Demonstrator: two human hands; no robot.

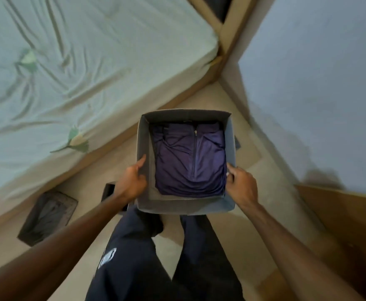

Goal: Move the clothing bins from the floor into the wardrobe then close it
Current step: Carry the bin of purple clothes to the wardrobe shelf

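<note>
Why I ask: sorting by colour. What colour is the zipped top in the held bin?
Plain dark purple zipped top; head view shows it.

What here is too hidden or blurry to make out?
Head view:
- contents of dark bin on the floor: blurred.
- black object: mostly hidden behind left forearm.
- anything under purple top in grey bin: covered.
- wooden panel, right: cut off by frame edge.

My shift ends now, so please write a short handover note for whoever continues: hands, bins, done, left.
Left hand grips the left wall of the grey bin; right hand grips its right wall.
A folded purple garment lies inside.
A dark bin sits on the floor beside the bed.
Done: grey bin in hand.
Left: bins into the wardrobe, then close it.
</note>
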